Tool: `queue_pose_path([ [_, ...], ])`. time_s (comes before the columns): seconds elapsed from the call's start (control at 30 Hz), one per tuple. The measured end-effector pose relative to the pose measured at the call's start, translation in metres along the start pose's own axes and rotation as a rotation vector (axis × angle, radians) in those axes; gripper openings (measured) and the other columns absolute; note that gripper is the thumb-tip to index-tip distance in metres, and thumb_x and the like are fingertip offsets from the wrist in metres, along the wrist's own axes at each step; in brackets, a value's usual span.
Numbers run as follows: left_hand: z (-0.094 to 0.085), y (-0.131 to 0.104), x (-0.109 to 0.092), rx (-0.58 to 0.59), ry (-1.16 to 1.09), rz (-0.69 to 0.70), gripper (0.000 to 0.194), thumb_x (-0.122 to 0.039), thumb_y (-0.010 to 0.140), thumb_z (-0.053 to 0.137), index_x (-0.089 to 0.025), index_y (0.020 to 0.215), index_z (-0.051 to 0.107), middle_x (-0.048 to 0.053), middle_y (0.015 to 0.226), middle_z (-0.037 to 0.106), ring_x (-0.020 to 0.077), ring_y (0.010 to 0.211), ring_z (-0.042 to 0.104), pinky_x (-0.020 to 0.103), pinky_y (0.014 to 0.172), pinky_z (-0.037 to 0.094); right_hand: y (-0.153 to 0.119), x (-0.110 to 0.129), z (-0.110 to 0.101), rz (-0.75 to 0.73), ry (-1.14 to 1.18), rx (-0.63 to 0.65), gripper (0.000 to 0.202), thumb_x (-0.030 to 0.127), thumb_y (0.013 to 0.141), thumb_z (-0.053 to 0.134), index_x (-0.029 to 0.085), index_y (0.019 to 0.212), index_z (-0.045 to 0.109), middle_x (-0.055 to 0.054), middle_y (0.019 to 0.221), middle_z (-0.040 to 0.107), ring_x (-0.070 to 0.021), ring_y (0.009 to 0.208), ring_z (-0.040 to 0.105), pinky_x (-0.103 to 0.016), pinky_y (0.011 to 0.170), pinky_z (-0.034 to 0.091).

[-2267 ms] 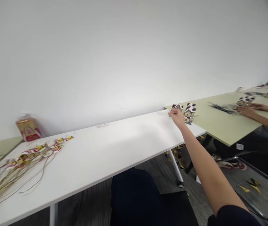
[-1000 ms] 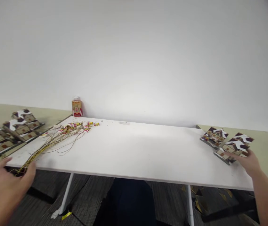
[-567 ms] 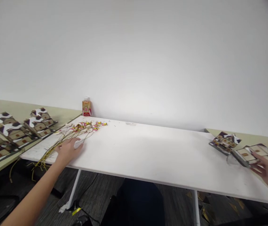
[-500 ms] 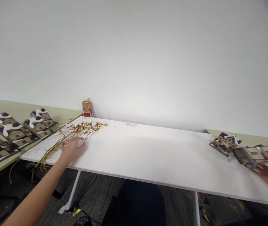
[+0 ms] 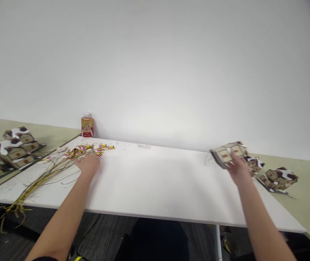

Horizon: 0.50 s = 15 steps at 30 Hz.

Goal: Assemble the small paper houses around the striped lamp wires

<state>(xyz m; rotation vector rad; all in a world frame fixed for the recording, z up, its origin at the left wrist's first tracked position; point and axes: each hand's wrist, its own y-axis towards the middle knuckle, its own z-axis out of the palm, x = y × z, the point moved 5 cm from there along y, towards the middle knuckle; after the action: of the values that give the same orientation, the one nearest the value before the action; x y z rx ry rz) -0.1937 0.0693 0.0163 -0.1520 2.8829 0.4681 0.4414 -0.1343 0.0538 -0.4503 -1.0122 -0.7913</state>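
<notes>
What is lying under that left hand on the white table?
The left hand rests on a bundle of yellow strings with red-and-yellow tags, spread over the white table. The palm covers the strands beneath it, so whether the fingers pinch one cannot be seen.

Free room: I see the white surface (image 5: pixel 155 181) bare across its whole middle, from my left hand (image 5: pixel 89 164) to my right hand (image 5: pixel 238 169); either hand can pass there unhindered, front edge to wall.

Obstacles, left: the bundle of yellow strands (image 5: pixel 43 174) with red-and-yellow tags (image 5: pixel 89 148) lies just beside my left hand and trails off the front corner. A bottle (image 5: pixel 87 125) stands at the wall behind it. House boxes (image 5: pixel 10 152) crowd the adjoining green surface (image 5: pixel 51 132).

Obstacles, right: my right hand grips one house box (image 5: pixel 225 154), raised above the surface; two more packs (image 5: pixel 277 178) lie close behind it, blocking travel rightward.
</notes>
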Motion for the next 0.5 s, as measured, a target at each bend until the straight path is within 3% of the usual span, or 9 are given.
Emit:
queue_pose_path([
  [0.1,0.005,-0.003,0.002,-0.01,0.073,-0.1,0.025,-0.014,0.075,0.038,-0.005,0.08,0.061,0.027,0.095,0.062,0.0419,0.095,0.057,0.061,0.082,0.033,-0.033,-0.029,0.071,-0.177,-0.099,0.125,0.062,0.029,0.044,0.084,0.021,0.1,0.057,-0.003,0.098,0.064,-0.0156,0.074,0.065,-0.03,0.065,0.054],
  [0.3,-0.002,-0.008,0.002,-0.019,0.067,-0.073,0.026,-0.019,0.081,0.04,-0.009,0.085,0.064,0.019,0.099,0.062,0.0355,0.094,0.059,0.054,0.087,0.035,-0.103,-0.096,0.188,-0.341,-0.412,0.38,0.103,0.041,0.044,0.084,0.022,0.133,0.036,-0.013,0.125,0.053,-0.0205,0.084,0.064,-0.033,0.066,0.055],
  [0.4,-0.021,-0.015,-0.003,-0.144,0.025,-0.092,0.035,-0.028,0.089,0.034,-0.011,0.103,0.061,0.019,0.112,0.058,0.0345,0.101,0.056,0.051,0.087,0.038,-0.132,-0.118,0.221,-0.521,-0.577,0.461,0.109,0.05,0.048,0.082,0.022,0.139,0.029,-0.013,0.126,0.054,-0.0235,0.092,0.063,-0.038,0.077,0.053],
  [0.5,-0.046,-0.026,-0.018,-0.221,-0.096,-0.035,0.037,-0.036,0.089,0.039,-0.013,0.106,0.061,0.016,0.107,0.059,0.0327,0.105,0.053,0.047,0.087,0.04,-0.15,-0.128,0.234,-0.79,-0.739,0.46,0.105,0.055,0.054,0.078,0.02,0.139,0.027,-0.014,0.126,0.055,-0.0277,0.104,0.059,-0.045,0.092,0.044],
])
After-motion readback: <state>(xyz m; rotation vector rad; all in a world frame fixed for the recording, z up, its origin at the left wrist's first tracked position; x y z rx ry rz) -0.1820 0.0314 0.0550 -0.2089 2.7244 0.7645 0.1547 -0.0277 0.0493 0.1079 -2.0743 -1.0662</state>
